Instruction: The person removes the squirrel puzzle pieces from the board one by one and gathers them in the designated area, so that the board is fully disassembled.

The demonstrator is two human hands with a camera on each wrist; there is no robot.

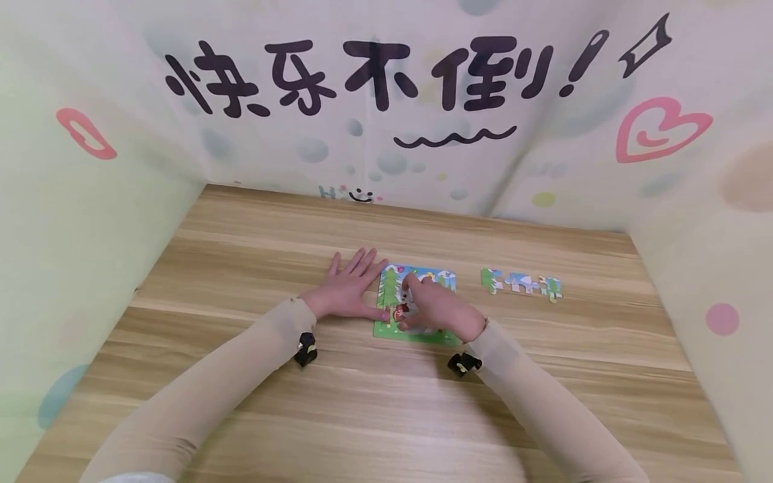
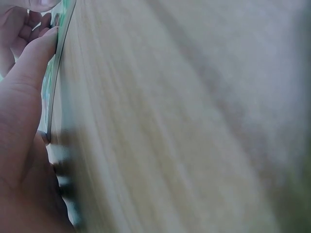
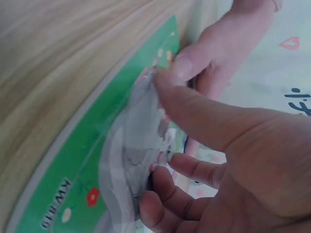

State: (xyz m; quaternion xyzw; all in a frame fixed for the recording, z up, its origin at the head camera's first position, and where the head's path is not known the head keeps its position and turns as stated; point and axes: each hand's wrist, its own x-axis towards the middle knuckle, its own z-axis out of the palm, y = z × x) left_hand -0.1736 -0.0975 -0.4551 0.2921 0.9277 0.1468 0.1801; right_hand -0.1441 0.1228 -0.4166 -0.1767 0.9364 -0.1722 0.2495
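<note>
A jigsaw puzzle board [image 1: 386,329] with a green lower border, pine trees and a grey animal picture lies on the table. My left hand [image 1: 347,290] rests spread on the wood at the board's left side, its thumb pressing on the board's edge. Over the middle of the picture is my right hand [image 1: 443,305], fingers bent. In the right wrist view, its thumb and fingers grip a grey part of the puzzle [image 3: 141,131], which looks raised and tilted from the board. Whether this is one piece or several joined ones I cannot tell.
Right of the board, a green puzzle piece [image 1: 490,280], a blue-and-white piece [image 1: 521,283] and another green-blue piece [image 1: 550,288] lie in a row on the wood-grain table [image 1: 386,416]. A printed cloth wall [image 1: 374,154] stands behind and along both sides.
</note>
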